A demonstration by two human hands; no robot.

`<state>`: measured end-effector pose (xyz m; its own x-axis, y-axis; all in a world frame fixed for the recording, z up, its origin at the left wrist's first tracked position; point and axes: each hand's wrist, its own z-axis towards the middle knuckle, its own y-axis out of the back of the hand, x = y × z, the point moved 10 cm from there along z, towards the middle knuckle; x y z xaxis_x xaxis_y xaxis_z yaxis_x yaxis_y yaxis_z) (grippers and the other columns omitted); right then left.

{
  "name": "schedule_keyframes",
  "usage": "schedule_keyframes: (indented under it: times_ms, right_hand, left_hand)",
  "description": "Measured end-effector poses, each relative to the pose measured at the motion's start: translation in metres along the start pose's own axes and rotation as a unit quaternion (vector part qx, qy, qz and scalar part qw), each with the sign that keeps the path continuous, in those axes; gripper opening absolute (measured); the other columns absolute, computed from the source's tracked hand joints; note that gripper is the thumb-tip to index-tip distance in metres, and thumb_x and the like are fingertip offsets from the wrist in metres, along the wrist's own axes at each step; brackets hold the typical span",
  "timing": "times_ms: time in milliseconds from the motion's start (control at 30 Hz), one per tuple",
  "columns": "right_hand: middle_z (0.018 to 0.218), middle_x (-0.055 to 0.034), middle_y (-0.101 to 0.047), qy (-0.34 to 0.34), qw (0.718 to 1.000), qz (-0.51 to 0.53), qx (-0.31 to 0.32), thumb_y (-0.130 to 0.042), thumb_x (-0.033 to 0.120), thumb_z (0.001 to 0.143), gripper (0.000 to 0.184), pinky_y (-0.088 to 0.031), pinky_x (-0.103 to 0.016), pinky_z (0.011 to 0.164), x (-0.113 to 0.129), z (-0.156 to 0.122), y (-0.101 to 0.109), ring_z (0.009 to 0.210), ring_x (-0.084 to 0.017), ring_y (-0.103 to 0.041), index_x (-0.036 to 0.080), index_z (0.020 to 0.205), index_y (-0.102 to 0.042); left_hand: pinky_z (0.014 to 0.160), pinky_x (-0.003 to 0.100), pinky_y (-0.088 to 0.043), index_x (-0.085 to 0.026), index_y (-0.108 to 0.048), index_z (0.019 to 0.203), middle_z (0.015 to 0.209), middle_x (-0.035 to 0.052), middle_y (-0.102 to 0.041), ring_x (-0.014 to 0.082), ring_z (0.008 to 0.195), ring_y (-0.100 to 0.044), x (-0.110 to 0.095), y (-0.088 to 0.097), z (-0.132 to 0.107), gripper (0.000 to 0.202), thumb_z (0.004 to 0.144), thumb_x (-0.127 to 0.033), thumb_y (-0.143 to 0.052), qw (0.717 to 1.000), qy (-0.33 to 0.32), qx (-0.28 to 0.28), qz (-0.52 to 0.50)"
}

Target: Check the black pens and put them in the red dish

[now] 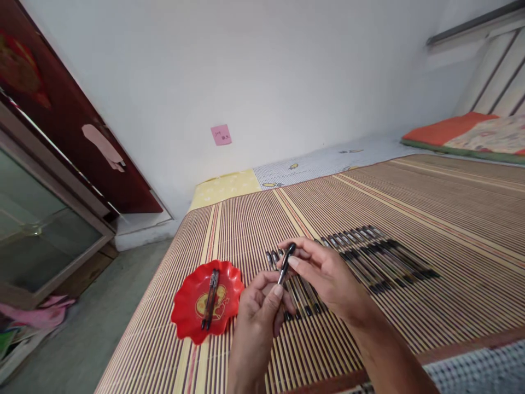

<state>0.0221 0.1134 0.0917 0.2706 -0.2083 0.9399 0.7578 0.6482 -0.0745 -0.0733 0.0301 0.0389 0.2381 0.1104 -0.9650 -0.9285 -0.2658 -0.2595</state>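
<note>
Both of my hands grip one pen [286,262] with a black cap, tilted in the air above the mat. My left hand [260,312] pinches its lower part between thumb and fingers. At the capped upper end, the fingers of my right hand [322,268] are closed on it. Beneath and beside my hands lies a row of similar pens [373,257], side by side, partly hidden by my hands. To the left, a red wavy-edged plate [184,284] with a gold pattern carries a few pens [210,300].
The striped bamboo mat [164,328] covers the bed. A pink note [221,134] is stuck on the white wall. Folded orange and floral bedding [459,131] lies at the far right. Left of the bed are a floor strip, a dark red door [82,109] and a glass-fronted cabinet [36,219].
</note>
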Motion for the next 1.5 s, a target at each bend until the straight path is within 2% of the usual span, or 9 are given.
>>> schedule_keyframes:
  times_ms: [167, 300, 467, 600, 800, 967, 1100, 1333, 1500]
  right_hand:
    - [0.1, -0.0059, -0.076, -0.021, 1.0, 0.005, 0.001, -0.063, 0.035, 0.094, 0.035, -0.06, -0.035, 0.088, -0.003, -0.002, 0.0, 0.095, -0.02, -0.073, 0.023, 0.127, -0.068]
    - [0.093, -0.0048, -0.075, -0.033, 0.999, 0.008, 0.005, -0.065, 0.04, 0.094, 0.03, -0.059, -0.034, 0.083, -0.012, -0.001, -0.003, 0.088, -0.019, -0.073, 0.023, 0.118, -0.07]
    - [0.089, -0.0048, -0.075, -0.044, 0.999, 0.012, -0.01, -0.071, 0.046, 0.089, 0.034, -0.057, -0.032, 0.078, -0.02, 0.003, 0.003, 0.082, -0.019, -0.071, 0.02, 0.11, -0.071]
    - [0.093, -0.0062, -0.077, -0.056, 0.998, 0.033, -0.011, -0.068, 0.045, 0.092, 0.033, -0.058, -0.033, 0.081, -0.019, 0.001, 0.009, 0.09, -0.02, -0.073, 0.02, 0.112, -0.069]
    - [0.094, -0.0061, -0.078, -0.05, 0.998, 0.036, -0.007, -0.064, 0.042, 0.095, 0.032, -0.056, -0.033, 0.085, -0.018, 0.002, 0.012, 0.089, -0.018, -0.072, 0.02, 0.118, -0.07]
    - [0.102, -0.0077, -0.078, -0.07, 0.995, 0.059, 0.027, -0.07, 0.04, 0.091, 0.036, -0.056, -0.031, 0.083, -0.022, 0.002, 0.005, 0.089, -0.017, -0.072, 0.02, 0.121, -0.07]
    - [0.103, -0.0078, -0.077, -0.085, 0.992, 0.089, 0.023, -0.076, 0.041, 0.086, 0.037, -0.058, -0.034, 0.085, -0.026, 0.002, 0.002, 0.093, -0.019, -0.073, 0.02, 0.116, -0.07]
    - [0.093, -0.0036, -0.073, -0.092, 0.991, 0.096, -0.014, -0.083, 0.04, 0.078, 0.033, -0.058, -0.031, 0.083, -0.03, 0.005, 0.002, 0.09, -0.018, -0.072, 0.02, 0.101, -0.071]
    - [0.088, -0.0018, -0.071, -0.099, 0.991, 0.089, -0.028, -0.085, 0.041, 0.074, 0.037, -0.056, -0.027, 0.076, -0.03, 0.004, 0.001, 0.083, -0.015, -0.069, 0.019, 0.099, -0.07]
  left_hand:
    - [0.04, 0.017, -0.018, -0.017, -0.062, 0.101, 0.066, -0.0028, -0.064, 0.0021, 0.041, -0.031, -0.005, -0.004, 0.0, 0.024, 0.095, -0.04, -0.067, 1.0, -0.012, 0.01, -0.011]
    - [0.04, 0.018, -0.027, -0.018, -0.06, 0.098, 0.067, -0.0021, -0.066, 0.0041, 0.04, -0.038, -0.003, -0.003, 0.0, 0.029, 0.091, -0.044, -0.071, 1.0, -0.007, 0.004, 0.004]
    - [0.056, 0.023, -0.041, -0.017, -0.065, 0.095, 0.076, 0.004, -0.072, 0.0117, 0.056, -0.06, -0.005, 0.004, 0.0, 0.029, 0.092, -0.045, -0.069, 0.998, -0.006, 0.008, 0.062]
    - [0.068, 0.026, -0.044, -0.016, -0.076, 0.09, 0.077, 0.0038, -0.07, 0.014, 0.07, -0.059, -0.006, 0.008, -0.003, 0.026, 0.089, -0.042, -0.074, 0.992, 0.003, 0.023, 0.122]
    - [0.057, 0.024, -0.038, -0.016, -0.079, 0.095, 0.068, 0.0011, -0.063, 0.011, 0.059, -0.052, 0.003, 0.012, -0.001, 0.03, 0.087, -0.045, -0.076, 0.994, 0.03, 0.027, 0.102]
    - [0.058, 0.024, -0.042, -0.014, -0.074, 0.105, 0.07, 0.0007, -0.063, 0.011, 0.058, -0.055, 0.006, 0.004, -0.002, 0.029, 0.097, -0.04, -0.065, 0.995, 0.018, 0.064, 0.069]
    - [0.059, 0.024, -0.042, -0.014, -0.068, 0.112, 0.073, 0.0011, -0.067, 0.0107, 0.059, -0.058, 0.003, -0.003, -0.004, 0.027, 0.1, -0.037, -0.06, 0.995, 0.009, 0.082, 0.054]
    - [0.055, 0.022, -0.039, -0.016, -0.065, 0.101, 0.076, 0.0003, -0.068, 0.0101, 0.058, -0.063, 0.003, 0.0, -0.003, 0.025, 0.092, -0.039, -0.07, 0.995, 0.03, 0.052, 0.082]
    - [0.051, 0.021, -0.038, -0.017, -0.064, 0.099, 0.076, -0.0016, -0.064, 0.0097, 0.054, -0.062, 0.001, -0.001, -0.002, 0.026, 0.09, -0.04, -0.071, 0.995, 0.027, 0.028, 0.093]
